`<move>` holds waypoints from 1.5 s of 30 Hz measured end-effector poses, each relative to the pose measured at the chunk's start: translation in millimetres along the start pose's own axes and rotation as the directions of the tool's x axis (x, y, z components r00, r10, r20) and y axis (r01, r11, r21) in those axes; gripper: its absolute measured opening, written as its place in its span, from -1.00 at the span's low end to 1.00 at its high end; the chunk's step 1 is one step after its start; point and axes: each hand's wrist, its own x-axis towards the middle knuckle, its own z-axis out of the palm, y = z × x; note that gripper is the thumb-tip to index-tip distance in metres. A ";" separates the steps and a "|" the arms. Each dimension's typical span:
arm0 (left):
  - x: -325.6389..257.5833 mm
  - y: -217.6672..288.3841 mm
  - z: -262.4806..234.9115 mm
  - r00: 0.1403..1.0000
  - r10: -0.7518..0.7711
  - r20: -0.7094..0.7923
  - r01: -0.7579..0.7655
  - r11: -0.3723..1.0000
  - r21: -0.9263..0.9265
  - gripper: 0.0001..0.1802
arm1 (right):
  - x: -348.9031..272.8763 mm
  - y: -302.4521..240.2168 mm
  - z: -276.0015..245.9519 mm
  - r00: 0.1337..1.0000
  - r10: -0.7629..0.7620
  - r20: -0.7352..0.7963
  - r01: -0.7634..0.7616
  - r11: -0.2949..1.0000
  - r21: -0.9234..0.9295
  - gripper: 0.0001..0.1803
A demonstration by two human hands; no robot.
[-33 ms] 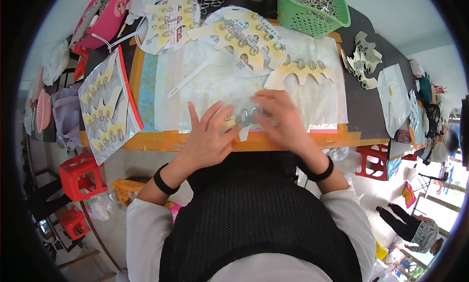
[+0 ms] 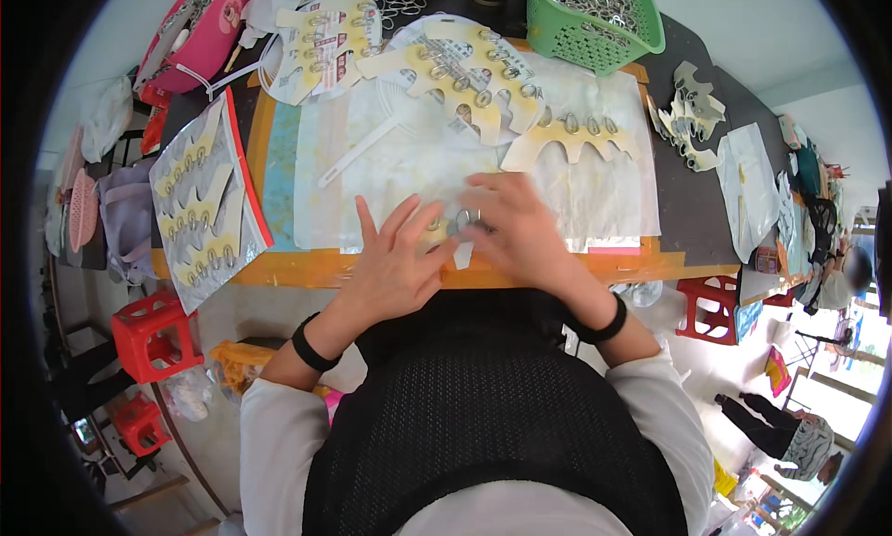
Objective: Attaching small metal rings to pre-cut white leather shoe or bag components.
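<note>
Near the table's front edge lies a cream and yellow card strip (image 2: 464,255) with oval metal rings, partly covered by my hands. My left hand (image 2: 395,257) rests at the strip's left side, its fingers spread and its thumb reaching to the card. From the right, my right hand (image 2: 520,225) comes over the strip, its fingers curled near a metal ring (image 2: 471,216). Motion smears those fingertips, so whether they grip anything is unclear. Beyond my hands, a similar scalloped card strip (image 2: 571,144) carries several rings in a row.
Ring-filled strips lie on round white fans (image 2: 404,36) and a silver bag (image 2: 200,211). A green basket (image 2: 595,48) and a pink basket (image 2: 200,34) hold metal rings. Scalloped card pieces (image 2: 692,109) sit at the right. Red stools (image 2: 153,336) stand below the table.
My right hand has shifted slightly left over the strip, closer to my left hand. The left hand stays almost still.
</note>
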 end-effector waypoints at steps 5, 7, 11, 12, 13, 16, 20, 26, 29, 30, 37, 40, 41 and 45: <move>-7.7 -1.7 -5.0 0.994 0.033 -0.104 -0.014 0.985 0.175 -0.58 | 2.8 5.5 7.8 0.968 0.082 0.237 -0.137 0.964 0.227 -0.82; -12.5 -5.2 -1.9 0.982 0.008 -0.186 0.024 0.985 0.169 -0.58 | 4.2 4.6 5.5 0.897 0.200 0.393 -0.335 0.890 0.311 -0.80; -16.7 -9.3 1.2 0.968 0.136 -0.212 -0.062 0.944 0.324 -0.55 | 11.5 -0.7 -1.9 0.826 0.248 0.506 -0.482 0.776 0.406 -0.61; -17.4 -9.6 1.3 0.967 0.137 -0.214 -0.062 0.944 0.324 -0.55 | 11.3 -0.8 -3.2 0.791 0.264 0.552 -0.547 0.710 0.443 -0.54; -17.8 -10.0 1.3 0.966 0.121 -0.230 -0.046 0.951 0.307 -0.54 | 9.7 0.7 -1.9 0.791 0.265 0.551 -0.546 0.712 0.442 -0.54; -16.3 -9.4 -1.3 0.966 0.105 -0.237 -0.027 0.950 0.310 -0.53 | 5.1 4.3 2.4 0.853 0.347 0.389 -0.509 0.714 0.480 -0.48; -17.7 -6.9 -0.9 0.952 0.124 -0.282 -0.024 0.943 0.333 -0.51 | 4.6 5.1 1.7 0.776 0.399 0.488 -0.621 0.616 0.485 -0.41; -20.9 -14.2 3.3 0.893 0.257 -0.370 -0.055 0.878 0.476 -0.49 | 15.9 -1.1 -5.6 0.674 0.374 0.637 -0.734 0.430 0.525 -0.35; -21.6 -20.8 3.2 0.858 0.324 -0.398 -0.074 0.845 0.529 -0.50 | 17.4 6.9 -4.0 0.609 0.289 0.738 -0.792 0.262 0.551 -0.31; -20.7 -22.1 3.3 0.858 0.327 -0.397 -0.077 0.845 0.530 -0.50 | 17.0 9.8 -3.2 0.606 0.191 0.772 -0.795 0.181 0.579 -0.28; 6.7 -3.9 -12.3 0.733 -0.380 -0.564 0.081 0.873 -0.481 -0.54 | 20.3 -9.1 -2.4 0.777 0.380 0.502 -0.538 -0.013 0.843 -0.16; 16.6 10.3 -28.4 0.706 -0.629 -0.325 0.068 0.517 -0.853 -0.55 | 18.3 -11.3 -6.8 0.775 0.491 0.399 -0.467 0.019 0.884 -0.13; 15.2 13.4 -32.2 0.810 -0.572 -0.129 0.228 0.510 -0.829 -0.57 | 19.4 -17.7 -8.0 0.775 0.513 0.368 -0.445 0.031 0.895 -0.15; 31.7 27.3 -25.1 0.840 -0.517 0.164 0.313 0.215 -0.925 -0.68 | 17.0 -29.3 -5.5 0.776 0.543 0.321 -0.408 0.043 0.912 -0.18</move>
